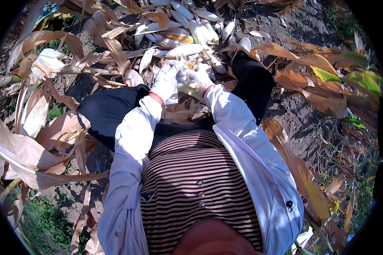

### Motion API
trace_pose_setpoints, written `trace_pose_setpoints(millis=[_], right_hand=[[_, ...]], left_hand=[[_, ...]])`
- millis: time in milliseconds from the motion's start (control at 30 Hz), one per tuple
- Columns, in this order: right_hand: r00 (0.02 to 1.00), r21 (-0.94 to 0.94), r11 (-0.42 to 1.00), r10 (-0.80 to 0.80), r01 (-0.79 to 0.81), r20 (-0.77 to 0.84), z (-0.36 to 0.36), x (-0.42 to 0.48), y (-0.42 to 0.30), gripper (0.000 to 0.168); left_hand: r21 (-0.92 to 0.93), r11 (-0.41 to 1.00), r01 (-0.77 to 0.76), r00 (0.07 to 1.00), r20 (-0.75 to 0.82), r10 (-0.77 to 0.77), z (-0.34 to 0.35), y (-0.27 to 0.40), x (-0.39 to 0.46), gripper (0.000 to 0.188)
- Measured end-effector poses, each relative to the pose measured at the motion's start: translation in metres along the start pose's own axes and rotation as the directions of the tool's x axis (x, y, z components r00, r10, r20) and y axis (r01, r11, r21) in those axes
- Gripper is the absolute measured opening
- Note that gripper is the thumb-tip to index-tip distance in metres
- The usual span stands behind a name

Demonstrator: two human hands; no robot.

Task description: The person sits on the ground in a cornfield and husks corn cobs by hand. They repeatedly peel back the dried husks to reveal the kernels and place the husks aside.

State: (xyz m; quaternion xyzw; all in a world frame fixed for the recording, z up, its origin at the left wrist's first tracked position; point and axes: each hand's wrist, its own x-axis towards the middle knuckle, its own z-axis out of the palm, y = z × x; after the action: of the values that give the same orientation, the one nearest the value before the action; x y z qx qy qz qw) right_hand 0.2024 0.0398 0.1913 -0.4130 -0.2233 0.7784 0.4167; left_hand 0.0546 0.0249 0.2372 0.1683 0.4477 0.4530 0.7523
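Observation:
Both my hands wear white knit gloves with red cuffs and meet in front of my knees. My left hand [166, 79] and my right hand [199, 79] are closed around an ear of corn [191, 65], of which a little orange-yellow shows between the fingers. Pale husk [190, 87] hangs below and between the hands. Glare and the gloves hide most of the ear. Just beyond lies an ear with yellow kernels partly bared [178, 37], among several ears in pale husks [186, 50].
Dry corn leaves [51, 153] and stalks lie on the left, more leaves [319, 83] on the right. Bare soil [293, 130] shows beside my right knee. A loose pale husk [48, 63] rests at the upper left. My dark-trousered knees [108, 108] flank the hands.

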Motion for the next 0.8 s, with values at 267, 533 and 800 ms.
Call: trace_pose_setpoints(millis=[267,533,800], right_hand=[[0.911,-0.554,0.819,-0.331,0.148,-0.246,-0.046,0.029,-0.007,0.055],[0.956,-0.873,0.488,-0.257,0.002,-0.142,-0.035,0.016,-0.012,0.056],[0.987,-0.896,0.416,-0.017,0.154,0.161,0.005,-0.008,-0.008,0.062]], left_hand=[[0.947,-0.157,-0.28,0.954,0.292,0.063,-0.093,-0.049,0.025,0.043],[0.993,0.105,-0.058,0.786,-0.019,0.618,-0.039,0.04,-0.005,0.037],[0.952,-0.024,-0.307,0.837,0.282,0.469,-0.023,-0.011,0.005,0.028]])
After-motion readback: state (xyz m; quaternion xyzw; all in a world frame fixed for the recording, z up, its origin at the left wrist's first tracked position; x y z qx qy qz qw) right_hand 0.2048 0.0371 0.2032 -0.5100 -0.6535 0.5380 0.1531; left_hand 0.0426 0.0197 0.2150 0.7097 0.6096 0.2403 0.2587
